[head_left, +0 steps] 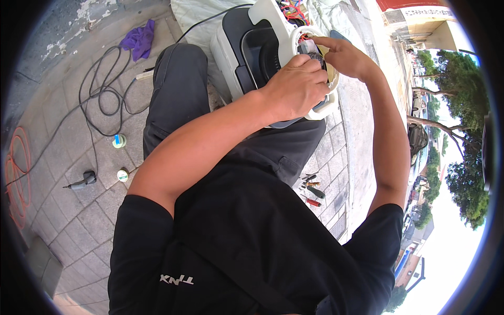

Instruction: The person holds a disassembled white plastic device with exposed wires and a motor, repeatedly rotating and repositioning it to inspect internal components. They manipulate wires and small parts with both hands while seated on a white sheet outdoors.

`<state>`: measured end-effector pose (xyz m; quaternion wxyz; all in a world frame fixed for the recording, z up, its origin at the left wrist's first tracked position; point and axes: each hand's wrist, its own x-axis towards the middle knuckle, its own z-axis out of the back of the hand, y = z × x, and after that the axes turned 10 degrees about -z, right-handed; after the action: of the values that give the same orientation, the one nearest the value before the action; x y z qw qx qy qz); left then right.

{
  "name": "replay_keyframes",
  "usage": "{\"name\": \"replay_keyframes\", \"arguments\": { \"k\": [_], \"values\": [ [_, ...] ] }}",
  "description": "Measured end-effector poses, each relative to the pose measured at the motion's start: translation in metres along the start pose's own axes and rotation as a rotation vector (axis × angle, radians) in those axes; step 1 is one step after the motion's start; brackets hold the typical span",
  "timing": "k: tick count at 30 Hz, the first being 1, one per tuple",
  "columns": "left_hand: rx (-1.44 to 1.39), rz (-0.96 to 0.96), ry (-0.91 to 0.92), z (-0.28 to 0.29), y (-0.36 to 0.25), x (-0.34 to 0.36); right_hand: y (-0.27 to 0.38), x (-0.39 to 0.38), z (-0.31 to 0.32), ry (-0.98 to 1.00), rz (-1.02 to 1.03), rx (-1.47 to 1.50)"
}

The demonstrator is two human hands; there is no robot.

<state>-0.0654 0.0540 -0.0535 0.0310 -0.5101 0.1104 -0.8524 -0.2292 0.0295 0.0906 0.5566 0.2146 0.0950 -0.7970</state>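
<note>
A white and dark-grey appliance [236, 63] rests at my knees, with a round cream opening [332, 79] at its right end and coloured wires [294, 11] at the back. My left hand [298, 86] is curled at the opening on a dark part I cannot make out clearly. My right hand [349, 60] reaches in from the right, index finger extended to touch the small parts and wires inside, other fingers partly bent.
On the left paving lie coiled black cable [107, 89], an orange hose [21, 157], a purple cloth [140, 39], a corded grey tool [79, 184] and two small round containers [119, 140]. Several hand tools [314, 193] lie right of my legs. A pale sheet [191, 16] lies behind the appliance.
</note>
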Motion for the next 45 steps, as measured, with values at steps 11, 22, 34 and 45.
{"name": "replay_keyframes", "arguments": {
  "k": [11, 22, 34, 45],
  "values": [
    [0.011, 0.008, -0.016, -0.003, 0.001, -0.003, 0.009, -0.026, -0.009, -0.206, 0.094, -0.183],
    [0.072, 0.019, 0.075, -0.004, 0.0, -0.003, 0.049, -0.029, -0.011, 0.065, -0.194, 0.205],
    [-0.007, 0.028, 0.081, -0.002, -0.002, 0.0, 0.029, -0.009, -0.009, 0.076, -0.073, -0.18],
    [-0.023, 0.009, 0.026, 0.004, 0.001, 0.001, 0.074, -0.018, 0.018, 0.346, -0.237, -0.302]
  ]
}}
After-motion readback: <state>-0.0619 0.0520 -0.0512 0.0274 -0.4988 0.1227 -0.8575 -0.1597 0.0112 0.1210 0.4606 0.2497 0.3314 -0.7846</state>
